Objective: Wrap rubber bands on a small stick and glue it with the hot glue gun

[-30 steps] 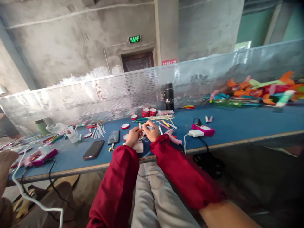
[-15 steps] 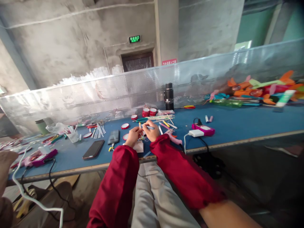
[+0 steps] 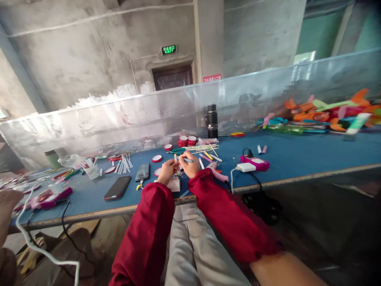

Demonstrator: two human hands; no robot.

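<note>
Pinching yellow-tipped piece (image 3: 175, 157), too small to identify, in nearly closed left hand (image 3: 168, 169); gripping blue-grey pen-like marker (image 3: 188, 160) in curled right hand (image 3: 191, 164). Both in front and left of black thermos (image 3: 212, 122), above blue counter (image 3: 285, 153). For control, best to pinch lightly, brace fingertips together, guide marker slowly, mind pink-handled tool (image 3: 220, 175) in front of thermos.

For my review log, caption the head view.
Left hand and right hand close together over a blue table, the right holding a pen; black flask behind.
</note>
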